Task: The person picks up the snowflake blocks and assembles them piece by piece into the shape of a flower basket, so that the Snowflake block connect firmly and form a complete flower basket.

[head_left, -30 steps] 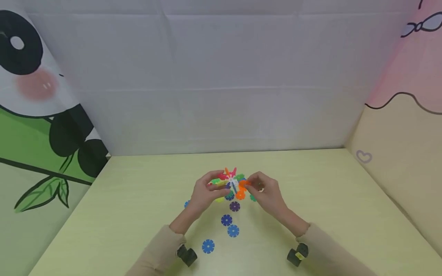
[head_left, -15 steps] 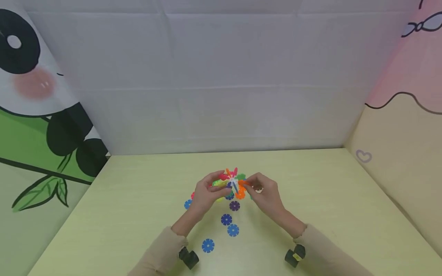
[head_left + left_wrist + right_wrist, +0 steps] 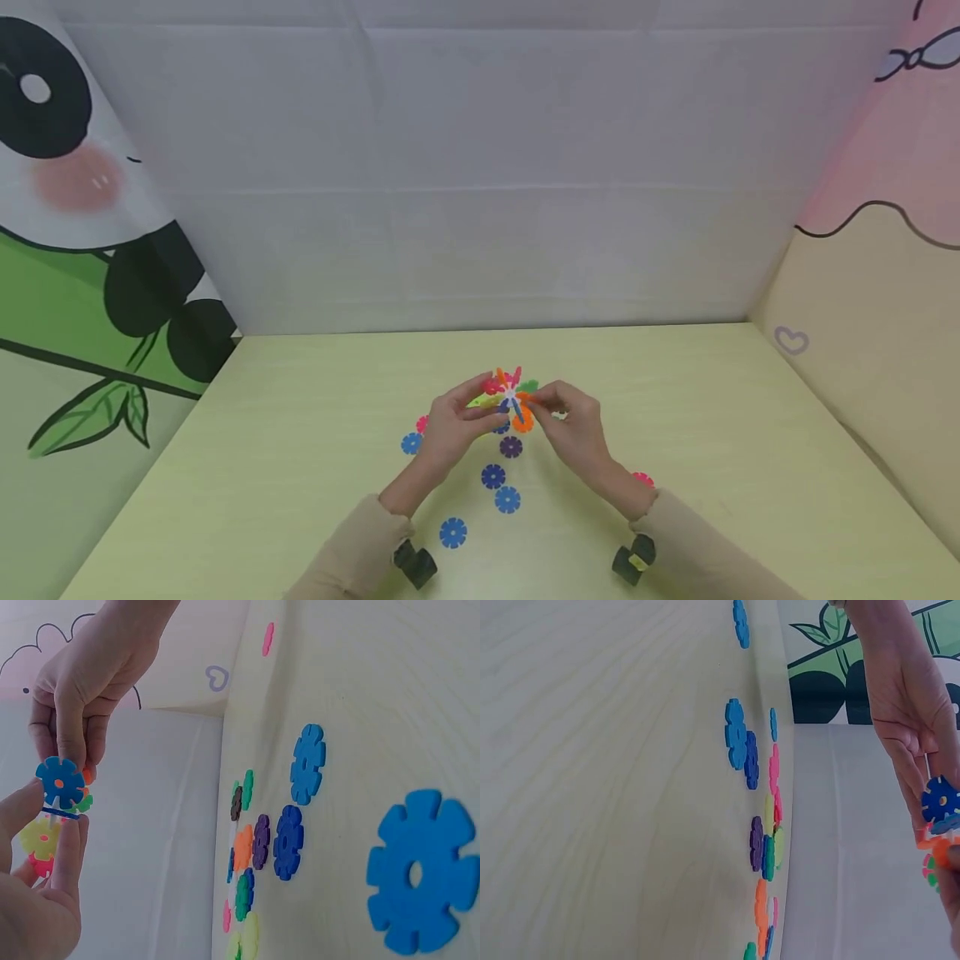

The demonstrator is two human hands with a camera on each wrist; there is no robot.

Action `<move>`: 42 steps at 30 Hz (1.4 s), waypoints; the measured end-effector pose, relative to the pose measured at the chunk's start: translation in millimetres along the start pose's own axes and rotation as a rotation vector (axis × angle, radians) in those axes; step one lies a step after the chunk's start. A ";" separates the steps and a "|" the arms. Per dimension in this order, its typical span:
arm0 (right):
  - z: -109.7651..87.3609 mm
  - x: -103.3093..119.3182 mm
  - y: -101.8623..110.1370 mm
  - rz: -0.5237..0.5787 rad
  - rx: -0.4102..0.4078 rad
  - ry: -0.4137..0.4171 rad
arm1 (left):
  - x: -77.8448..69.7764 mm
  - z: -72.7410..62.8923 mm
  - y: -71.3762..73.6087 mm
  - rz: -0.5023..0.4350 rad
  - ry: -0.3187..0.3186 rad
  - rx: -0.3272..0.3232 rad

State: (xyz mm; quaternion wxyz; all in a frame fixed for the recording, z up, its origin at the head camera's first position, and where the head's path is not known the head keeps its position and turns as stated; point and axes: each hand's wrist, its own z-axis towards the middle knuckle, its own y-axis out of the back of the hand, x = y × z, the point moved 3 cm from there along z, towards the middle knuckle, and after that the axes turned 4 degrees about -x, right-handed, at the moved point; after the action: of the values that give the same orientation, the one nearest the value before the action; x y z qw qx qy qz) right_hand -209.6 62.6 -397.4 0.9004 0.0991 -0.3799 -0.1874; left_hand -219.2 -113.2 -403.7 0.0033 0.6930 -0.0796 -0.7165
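Observation:
Above the table, a cluster of interlocked snowflake discs [image 3: 510, 393] in several colours is held between both hands. My left hand [image 3: 455, 423] grips its left side between thumb and fingers. From the right, my right hand [image 3: 576, 427] pinches an orange snowflake disc [image 3: 526, 397] at the cluster's edge. The left wrist view shows a blue disc [image 3: 60, 782] facing the camera and a yellow disc [image 3: 39, 837] lower in the cluster. A dark blue disc [image 3: 939, 801] of the cluster appears in the right wrist view. Fingers partly hide the joint.
Loose snowflake discs lie on the table [image 3: 720, 433], including a light blue one [image 3: 453, 532], a purple one [image 3: 511, 447] and a pink one [image 3: 642, 479] beside the right forearm. More discs lie beneath the hands. A pale wall [image 3: 480, 175] stands behind.
Both hands and the cluster have shifted slightly; the left hand moved a little right. The right forearm moved left, uncovering a pink disc. The orange disc stays pinched.

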 end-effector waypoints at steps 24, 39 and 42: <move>-17.6 -78.4 111.1 -0.189 0.919 -0.436 | 10.1 1.8 50.8 0.072 0.006 -0.015; -43.2 -87.7 118.9 -0.152 0.872 -0.352 | 14.0 0.6 50.9 0.073 0.052 -0.042; -38.1 -87.0 115.1 -0.128 0.854 -0.357 | 13.0 1.7 46.5 0.066 0.051 -0.038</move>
State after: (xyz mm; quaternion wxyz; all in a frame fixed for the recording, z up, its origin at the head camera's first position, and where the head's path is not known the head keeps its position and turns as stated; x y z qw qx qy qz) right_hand -207.8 204.6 -443.1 0.6861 0.4503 -0.5653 -0.0833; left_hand -226.3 -160.5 -411.1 0.0423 0.7077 -0.0887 -0.6997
